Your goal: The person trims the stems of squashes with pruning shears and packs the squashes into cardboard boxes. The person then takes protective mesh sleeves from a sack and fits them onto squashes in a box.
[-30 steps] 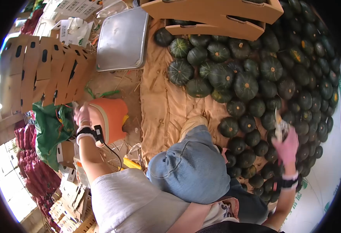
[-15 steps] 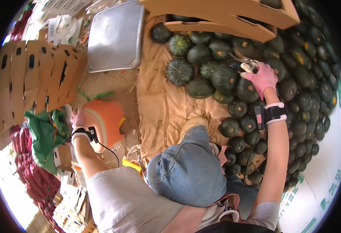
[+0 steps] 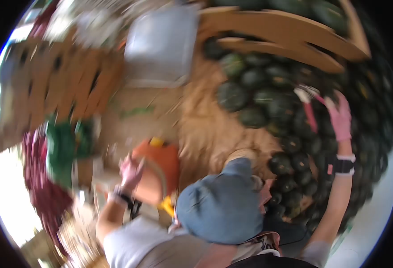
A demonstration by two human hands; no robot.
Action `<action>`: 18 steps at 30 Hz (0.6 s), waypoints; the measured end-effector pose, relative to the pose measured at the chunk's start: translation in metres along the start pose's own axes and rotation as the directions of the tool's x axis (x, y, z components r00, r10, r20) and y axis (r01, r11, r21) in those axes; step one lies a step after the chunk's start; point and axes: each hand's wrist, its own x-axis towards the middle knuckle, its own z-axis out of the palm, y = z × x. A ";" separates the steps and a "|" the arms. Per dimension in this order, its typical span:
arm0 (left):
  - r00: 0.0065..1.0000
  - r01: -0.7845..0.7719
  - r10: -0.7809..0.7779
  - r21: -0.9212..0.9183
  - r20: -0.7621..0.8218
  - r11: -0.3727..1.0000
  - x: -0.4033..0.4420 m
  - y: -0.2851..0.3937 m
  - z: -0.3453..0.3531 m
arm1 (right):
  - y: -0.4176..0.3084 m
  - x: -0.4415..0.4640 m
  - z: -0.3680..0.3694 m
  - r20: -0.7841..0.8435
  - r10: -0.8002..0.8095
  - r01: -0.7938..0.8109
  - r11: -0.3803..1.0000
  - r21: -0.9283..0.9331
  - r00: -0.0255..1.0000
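Observation:
My right hand (image 3: 341, 118), in a pink glove, is over the heap of dark green squashes (image 3: 268, 98) with its fingers spread. Just left of it are red-handled pruning shears (image 3: 310, 114), lying over the squashes; whether a fingertip still touches a handle is blurred. My left hand (image 3: 131, 172), also gloved in pink, is at the left side of an orange plastic tub-like object (image 3: 163, 163). Its fingers look apart and hold nothing visible; contact with the orange object cannot be made out.
Cardboard boxes (image 3: 290, 29) with squashes stand at the top right. A grey metal plate (image 3: 158, 49) lies at the top. Stacked cartons (image 3: 58, 85), a green sack (image 3: 62, 154) and dark red net bags (image 3: 44, 192) line the left. Brown cloth (image 3: 210, 120) covers the middle floor.
The view has shifted and blurred. My right hand has come off the shears, which now show beside it. My left hand has moved right and toward me, and the orange object appears turned.

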 end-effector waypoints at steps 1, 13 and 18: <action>0.923 -0.378 0.381 -0.064 0.060 0.924 0.013 -0.060 0.027 | -0.007 -0.014 -0.024 -0.046 -0.086 0.079 0.988 -0.131 0.995; 0.815 -0.501 0.486 -0.036 0.316 0.865 0.087 0.183 -0.026 | 0.020 -0.264 -0.196 0.388 0.596 -0.709 0.534 0.461 0.702; 0.680 -0.608 0.581 -0.098 0.448 0.788 0.097 0.232 -0.037 | -0.016 -0.364 -0.140 0.248 0.822 -0.731 0.267 0.628 0.513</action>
